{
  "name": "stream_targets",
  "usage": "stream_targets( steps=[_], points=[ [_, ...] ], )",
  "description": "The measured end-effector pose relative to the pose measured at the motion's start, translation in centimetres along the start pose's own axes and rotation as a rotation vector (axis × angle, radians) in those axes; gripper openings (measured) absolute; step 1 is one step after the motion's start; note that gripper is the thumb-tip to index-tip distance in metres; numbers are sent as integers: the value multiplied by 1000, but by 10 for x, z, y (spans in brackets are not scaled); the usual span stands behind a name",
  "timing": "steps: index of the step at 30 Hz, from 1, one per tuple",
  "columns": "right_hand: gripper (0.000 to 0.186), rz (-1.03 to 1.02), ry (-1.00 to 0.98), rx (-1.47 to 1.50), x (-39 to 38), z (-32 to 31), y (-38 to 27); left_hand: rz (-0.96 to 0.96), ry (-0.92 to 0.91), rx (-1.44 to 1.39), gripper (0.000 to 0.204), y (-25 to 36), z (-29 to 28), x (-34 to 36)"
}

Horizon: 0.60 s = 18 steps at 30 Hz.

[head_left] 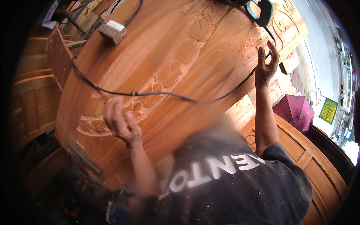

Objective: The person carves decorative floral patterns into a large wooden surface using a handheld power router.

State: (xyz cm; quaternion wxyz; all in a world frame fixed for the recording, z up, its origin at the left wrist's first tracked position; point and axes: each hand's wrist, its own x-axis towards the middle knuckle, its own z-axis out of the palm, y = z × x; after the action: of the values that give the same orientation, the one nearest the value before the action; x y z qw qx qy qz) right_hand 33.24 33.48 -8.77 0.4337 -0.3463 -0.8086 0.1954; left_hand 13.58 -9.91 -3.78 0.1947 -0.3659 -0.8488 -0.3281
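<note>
A large wooden slab [210, 71] lies before me, with a band of floral relief carving [165, 80] along it and wood chips near its far right end. My left hand [122, 122] hovers over the near left part of the carving, fingers curled loosely and apart, nothing in them. My right hand [267, 65] is raised at the slab's right edge, thumb and fingers spread. A black cord [168, 93] sags across the slab and passes close by the right hand; whether they touch I cannot tell. At the far edge is a dark tool with a teal loop handle [259, 13], partly cut off.
A small white-faced box [112, 30] with a cord sits on the slab's far left. Panelled wooden doors stand at left [35, 103] and lower right [318, 172]. A maroon umbrella [294, 110] and a green banner [328, 110] are beside the road at right.
</note>
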Motion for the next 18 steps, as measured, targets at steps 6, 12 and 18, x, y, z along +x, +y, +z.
stream_targets(
  steps=[6, 12, 18],
  points=[
    [52, -228, -84, -247, -28, -5, 5, -471, 170, 153, 39, -113, -59, -66],
    [74, -141, -64, -285, -22, 1, 9, -360, 46, 293, 53, -172, -72, -79],
    [86, 83, -53, -203, -14, 6, 29, -545, -76, 401, 68, -193, -61, -92]
  ],
)
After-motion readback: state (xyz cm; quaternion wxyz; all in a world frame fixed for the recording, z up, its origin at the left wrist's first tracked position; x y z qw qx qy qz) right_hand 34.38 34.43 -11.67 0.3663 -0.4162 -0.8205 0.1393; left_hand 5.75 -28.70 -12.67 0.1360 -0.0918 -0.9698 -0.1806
